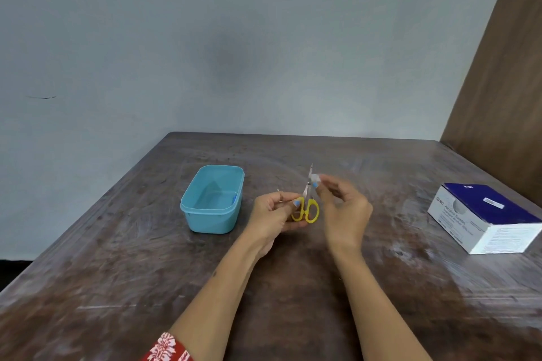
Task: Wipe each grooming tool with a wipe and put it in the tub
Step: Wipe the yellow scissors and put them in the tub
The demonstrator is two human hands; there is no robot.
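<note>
Left hand (pixel 271 211) grips the yellow-handled scissors (pixel 306 202) upright beside the blue tub (pixel 212 199), right hand (pixel 343 205) pinches the wipe (pixel 315 178) against the blade — best stroke toward the tip, handles held steady.

Left hand (pixel 274 215) holds scissors (pixel 306 205); right hand (pixel 344 208) (blurred) seemingly pinches wipe (pixel 315 177).

A worn, dark wooden worktop (pixel 293 287) carries a light blue tub (pixel 211 215) left and a blue-white swab box (pixel 484 220) right.
</note>
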